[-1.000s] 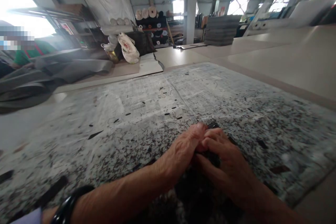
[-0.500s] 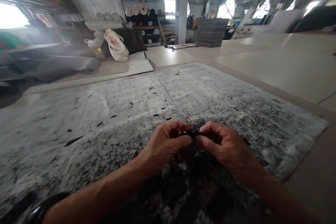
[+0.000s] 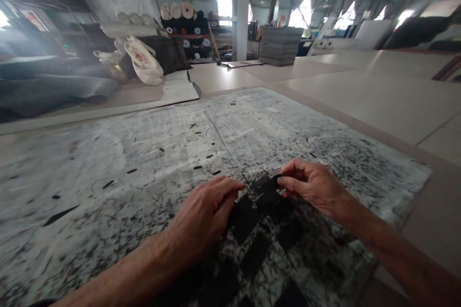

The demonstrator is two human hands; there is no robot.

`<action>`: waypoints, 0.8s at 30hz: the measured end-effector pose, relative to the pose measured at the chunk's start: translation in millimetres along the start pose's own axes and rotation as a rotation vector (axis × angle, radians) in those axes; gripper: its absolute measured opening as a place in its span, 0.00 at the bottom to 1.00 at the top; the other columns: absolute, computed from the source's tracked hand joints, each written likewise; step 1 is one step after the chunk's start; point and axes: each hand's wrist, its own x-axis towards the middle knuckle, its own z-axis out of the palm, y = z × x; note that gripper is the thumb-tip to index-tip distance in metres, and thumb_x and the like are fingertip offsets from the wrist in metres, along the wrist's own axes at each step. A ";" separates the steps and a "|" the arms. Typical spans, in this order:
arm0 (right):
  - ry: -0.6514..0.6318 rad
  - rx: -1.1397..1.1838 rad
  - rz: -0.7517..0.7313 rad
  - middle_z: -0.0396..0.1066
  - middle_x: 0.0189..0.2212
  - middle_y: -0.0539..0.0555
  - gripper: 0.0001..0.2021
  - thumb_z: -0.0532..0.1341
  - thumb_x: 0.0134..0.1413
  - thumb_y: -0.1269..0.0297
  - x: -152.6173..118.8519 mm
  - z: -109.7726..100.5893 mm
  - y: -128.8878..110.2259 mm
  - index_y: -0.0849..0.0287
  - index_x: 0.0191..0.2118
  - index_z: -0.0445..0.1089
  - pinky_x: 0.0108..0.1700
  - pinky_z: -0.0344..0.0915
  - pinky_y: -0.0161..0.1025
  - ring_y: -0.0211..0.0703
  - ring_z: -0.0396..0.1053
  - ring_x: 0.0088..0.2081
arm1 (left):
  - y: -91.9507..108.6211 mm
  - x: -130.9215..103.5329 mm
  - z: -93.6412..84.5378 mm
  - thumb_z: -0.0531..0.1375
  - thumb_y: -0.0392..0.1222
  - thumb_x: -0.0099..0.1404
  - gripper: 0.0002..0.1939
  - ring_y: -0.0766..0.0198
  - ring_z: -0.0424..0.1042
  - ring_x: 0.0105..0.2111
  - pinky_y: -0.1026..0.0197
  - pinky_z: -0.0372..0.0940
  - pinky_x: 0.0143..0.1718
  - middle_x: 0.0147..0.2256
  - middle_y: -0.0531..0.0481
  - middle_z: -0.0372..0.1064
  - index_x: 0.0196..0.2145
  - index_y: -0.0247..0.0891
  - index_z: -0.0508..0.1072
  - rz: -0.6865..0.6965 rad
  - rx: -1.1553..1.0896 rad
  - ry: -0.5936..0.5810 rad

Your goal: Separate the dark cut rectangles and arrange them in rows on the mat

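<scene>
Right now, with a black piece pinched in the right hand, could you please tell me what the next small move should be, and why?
I would probably bring the left hand to the left edge of the black piece to steady it: the right hand appears to pinch only its right end, and the left hand is close by.

Bare-handed L grip [image 3: 201, 211]: fingertip undersides hidden, can't tell if it holds anything. R grip [image 3: 317, 189] covers corner of thin black flat piece [image 3: 268, 187]. Both bare forearms [image 3: 392, 250] cut at frame edges. Grey draped cloth [image 3: 54, 93], far L: blurred, cut off. Red print [image 3: 139, 51] on white plastic bag [image 3: 146, 68]: too small to read.
</scene>
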 end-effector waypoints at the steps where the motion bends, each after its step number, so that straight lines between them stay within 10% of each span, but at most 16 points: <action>1: -0.010 -0.006 0.002 0.69 0.20 0.46 0.09 0.64 0.43 0.59 1.9 0.8 2.4 0.58 0.29 0.66 0.26 0.64 0.34 0.37 0.67 0.22 | -2.4 0.2 -1.0 0.49 0.34 0.63 0.14 0.61 0.65 0.36 0.59 0.57 0.38 0.34 0.50 0.68 0.42 0.42 0.72 0.034 0.040 -0.013; 8: -0.049 -0.085 0.005 0.68 0.22 0.46 0.05 0.61 0.49 0.62 5.4 10.4 7.8 0.58 0.29 0.67 0.24 0.60 0.30 0.36 0.66 0.24 | -0.9 -3.2 1.8 0.49 0.31 0.61 0.15 0.57 0.59 0.37 0.53 0.58 0.39 0.36 0.47 0.64 0.41 0.42 0.70 0.215 0.499 -0.231; 24: -0.015 -0.213 0.025 0.68 0.23 0.45 0.03 0.60 0.52 0.64 2.0 14.1 9.6 0.57 0.31 0.67 0.27 0.62 0.29 0.35 0.67 0.26 | -6.4 -1.0 15.1 0.53 0.44 0.63 0.26 0.52 0.59 0.41 0.45 0.62 0.42 0.42 0.41 0.62 0.58 0.39 0.57 0.273 0.569 -0.301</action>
